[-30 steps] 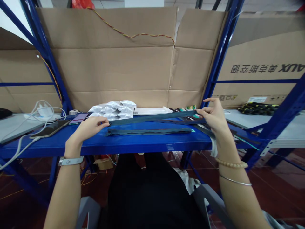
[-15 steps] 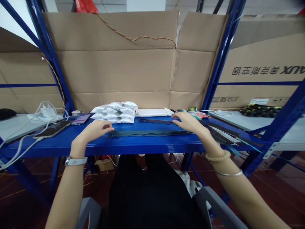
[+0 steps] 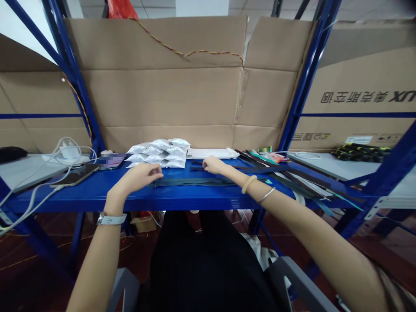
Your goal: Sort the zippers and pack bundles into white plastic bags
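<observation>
My left hand (image 3: 144, 175) hovers over the blue table by the left end of a grey-green zipper-like strip (image 3: 195, 182). Its fingers curl loosely, with a gap between thumb and forefinger and nothing seen in it. Farther right, my right hand (image 3: 212, 165) is closed at the left end of a dark strip (image 3: 196, 166), which lies behind the grey-green one. My fingers cover part of that dark strip. At the right a pile of long strips (image 3: 292, 175), dark, white and teal, spreads over the table.
White padded packets (image 3: 159, 152) are stacked at the back, beside a flat white bundle (image 3: 212, 153). Phones (image 3: 75, 174) and white cables (image 3: 30, 201) lie at the left. A cardboard wall (image 3: 162, 95) stands behind; blue posts (image 3: 307, 73) flank the blue table (image 3: 136, 203).
My right hand has moved left from near the pile to the dark strip's left end, and its fingers have closed. My left hand has barely moved. The view has shifted slightly.
</observation>
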Action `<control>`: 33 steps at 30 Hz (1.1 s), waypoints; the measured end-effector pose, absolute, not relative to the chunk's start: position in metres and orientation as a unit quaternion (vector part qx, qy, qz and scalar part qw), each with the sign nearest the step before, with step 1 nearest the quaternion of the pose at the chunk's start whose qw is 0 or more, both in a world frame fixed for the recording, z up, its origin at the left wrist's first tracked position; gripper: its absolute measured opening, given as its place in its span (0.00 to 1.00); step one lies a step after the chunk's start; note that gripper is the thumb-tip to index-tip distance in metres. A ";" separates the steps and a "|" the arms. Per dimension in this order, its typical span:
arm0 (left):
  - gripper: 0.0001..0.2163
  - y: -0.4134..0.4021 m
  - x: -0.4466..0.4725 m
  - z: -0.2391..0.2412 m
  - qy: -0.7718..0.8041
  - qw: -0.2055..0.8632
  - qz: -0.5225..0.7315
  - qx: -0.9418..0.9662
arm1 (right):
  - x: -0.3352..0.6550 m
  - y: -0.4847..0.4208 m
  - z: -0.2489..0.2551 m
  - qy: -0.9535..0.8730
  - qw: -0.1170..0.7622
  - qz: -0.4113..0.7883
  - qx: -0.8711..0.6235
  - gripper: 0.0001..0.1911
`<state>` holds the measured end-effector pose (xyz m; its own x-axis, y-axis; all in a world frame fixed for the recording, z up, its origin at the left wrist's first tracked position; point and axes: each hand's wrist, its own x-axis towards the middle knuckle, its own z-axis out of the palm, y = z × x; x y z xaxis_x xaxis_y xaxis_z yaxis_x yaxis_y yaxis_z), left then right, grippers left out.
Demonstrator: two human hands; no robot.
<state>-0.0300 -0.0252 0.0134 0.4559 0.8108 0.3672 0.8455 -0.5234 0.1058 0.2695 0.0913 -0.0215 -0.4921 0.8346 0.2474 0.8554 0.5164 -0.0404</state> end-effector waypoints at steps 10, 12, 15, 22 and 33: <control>0.10 -0.027 0.004 0.003 -0.484 0.061 -0.221 -0.845 | 0.291 0.070 -0.014 -0.872 0.158 -0.012 -0.463 0.07; 0.12 -0.028 0.013 0.001 -0.487 0.056 -0.243 -0.837 | 0.297 0.057 -0.008 -0.872 0.176 -0.016 -0.456 0.08; 0.15 -0.031 0.031 -0.003 -0.472 0.008 -0.281 -0.836 | 0.303 0.029 0.001 -0.873 0.221 -0.021 -0.433 0.08; 0.15 -0.043 0.076 -0.011 -0.415 -0.140 -0.368 -0.820 | 0.300 -0.037 -0.004 -0.851 0.346 -0.042 -0.393 0.04; 0.13 -0.065 0.090 -0.005 -0.379 -0.001 -0.348 -0.857 | 0.280 -0.071 -0.027 -0.840 0.385 0.089 -0.371 0.04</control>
<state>0.0902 -0.0645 -0.0049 0.4700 0.6511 0.5960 0.6497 -0.7122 0.2657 0.2800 -0.0709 -0.0270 -0.4274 0.6925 0.5812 0.5552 0.7084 -0.4357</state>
